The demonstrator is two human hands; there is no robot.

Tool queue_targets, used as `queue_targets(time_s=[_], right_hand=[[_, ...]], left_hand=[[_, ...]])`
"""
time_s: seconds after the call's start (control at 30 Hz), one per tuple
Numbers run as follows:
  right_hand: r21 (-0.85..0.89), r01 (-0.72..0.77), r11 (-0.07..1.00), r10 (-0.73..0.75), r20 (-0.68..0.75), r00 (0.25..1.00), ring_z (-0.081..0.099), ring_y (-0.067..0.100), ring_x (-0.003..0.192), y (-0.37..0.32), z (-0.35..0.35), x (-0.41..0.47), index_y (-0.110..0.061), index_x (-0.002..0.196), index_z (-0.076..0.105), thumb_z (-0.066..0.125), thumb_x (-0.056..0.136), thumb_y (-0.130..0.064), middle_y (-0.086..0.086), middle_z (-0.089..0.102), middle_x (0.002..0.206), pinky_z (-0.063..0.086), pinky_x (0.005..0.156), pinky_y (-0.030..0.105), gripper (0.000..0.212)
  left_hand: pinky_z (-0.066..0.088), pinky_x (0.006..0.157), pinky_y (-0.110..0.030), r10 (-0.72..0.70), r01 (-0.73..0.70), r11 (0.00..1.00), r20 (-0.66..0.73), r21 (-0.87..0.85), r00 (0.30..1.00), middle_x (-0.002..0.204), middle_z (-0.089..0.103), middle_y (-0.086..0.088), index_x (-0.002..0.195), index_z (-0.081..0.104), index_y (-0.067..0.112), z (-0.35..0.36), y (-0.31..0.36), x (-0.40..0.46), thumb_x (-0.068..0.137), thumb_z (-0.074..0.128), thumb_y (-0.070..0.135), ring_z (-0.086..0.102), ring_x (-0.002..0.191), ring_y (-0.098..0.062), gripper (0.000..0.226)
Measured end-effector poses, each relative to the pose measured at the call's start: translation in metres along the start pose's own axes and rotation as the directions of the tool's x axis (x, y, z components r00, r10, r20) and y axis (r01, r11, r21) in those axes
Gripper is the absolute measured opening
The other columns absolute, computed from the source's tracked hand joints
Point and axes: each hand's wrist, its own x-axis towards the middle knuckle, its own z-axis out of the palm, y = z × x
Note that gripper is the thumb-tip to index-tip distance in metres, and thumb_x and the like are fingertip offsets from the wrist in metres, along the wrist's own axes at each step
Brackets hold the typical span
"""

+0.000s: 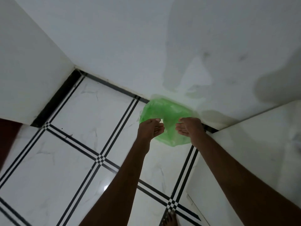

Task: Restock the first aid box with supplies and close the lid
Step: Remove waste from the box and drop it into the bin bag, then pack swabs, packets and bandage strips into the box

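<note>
Your 2 bare forearms fill the lower frame, both reaching fwd over the white marble-look floor (68,160) w/ its black triple-line grid. Your left hand (150,128) and right hand (189,128) sit close together, palms facing each other, fingers curled onto a translucent green plastic bag (162,110) — each hand pinches its near edge. Bag is blurred, contents can't be made out; it's at the foot of the white wall (146,46). Your bare toes (169,220) show at bottom — no first aid box visible.
</note>
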Motion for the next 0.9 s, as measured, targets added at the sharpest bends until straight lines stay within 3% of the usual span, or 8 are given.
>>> queue_targets(time_s=[0.1,0.27,0.4,0.53,0.7,0.9], right_hand=[[0.076,0.074,0.994,-0.076,0.021,0.997,0.066,0.042,0.104,-0.033,-0.02,-0.066,0.013,0.113,0.059,0.057,0.09,-0.008,0.036,0.063,0.117,0.054,0.09,0.047,0.031],[0.129,0.273,0.953,-0.278,0.023,0.96,0.068,0.035,0.088,-0.078,-0.092,-0.187,0.006,0.107,0.064,0.058,0.09,-0.01,0.027,0.07,0.104,0.055,0.086,0.044,0.024],[0.156,0.375,0.914,-0.38,0.002,0.925,0.069,0.035,0.088,-0.089,-0.171,-0.273,0.003,0.104,0.067,0.06,0.09,-0.014,0.024,0.073,0.099,0.056,0.087,0.044,0.023],[0.18,0.416,0.891,-0.41,-0.069,0.909,0.07,0.038,0.091,-0.076,-0.262,-0.335,0.002,0.103,0.068,0.059,0.091,-0.014,0.024,0.073,0.1,0.055,0.088,0.045,0.022],[0.221,0.425,0.878,-0.38,-0.219,0.899,0.067,0.037,0.089,-0.032,-0.377,-0.386,0.007,0.109,0.064,0.057,0.092,-0.009,0.026,0.071,0.102,0.055,0.081,0.039,0.025],[0.255,0.367,0.894,-0.282,-0.314,0.906,0.066,0.031,0.078,0.036,-0.473,-0.406,0.007,0.105,0.065,0.06,0.09,-0.01,0.025,0.071,0.095,0.055,0.07,0.033,0.024]], left_hand=[[0.059,0.086,-0.035,0.09,-0.09,0.996,0.031,-0.02,0.995,0.104,0.07,-0.026,0.11,0.067,-0.003,0.023,0.045,-0.056,0.09,0.061,0.012,0.07,0.093,-0.029,0.025],[0.059,0.087,-0.036,0.23,-0.229,0.973,0.11,-0.02,0.967,0.104,0.072,-0.022,0.108,0.07,0.0,0.076,0.106,-0.168,0.091,0.059,0.015,0.071,0.096,-0.031,0.025],[0.058,0.089,-0.037,0.253,-0.266,0.964,0.236,0.021,0.938,0.108,0.072,-0.022,0.11,0.07,0.001,0.135,0.115,-0.252,0.096,0.052,0.018,0.07,0.101,-0.033,0.028],[0.057,0.092,-0.042,0.237,-0.278,0.959,0.365,0.062,0.9,0.108,0.072,-0.023,0.109,0.071,0.001,0.203,0.09,-0.323,0.096,0.052,0.02,0.07,0.101,-0.034,0.03],[0.059,0.084,-0.036,0.124,-0.209,0.971,0.496,0.119,0.86,0.104,0.073,-0.021,0.11,0.068,-0.002,0.286,0.034,-0.381,0.099,0.05,0.029,0.071,0.093,-0.029,0.037],[0.057,0.081,-0.036,0.004,-0.178,0.941,0.519,0.287,0.855,0.098,0.073,-0.019,0.102,0.071,0.003,0.354,-0.041,-0.425,0.097,0.053,0.025,0.07,0.086,-0.027,0.029]])
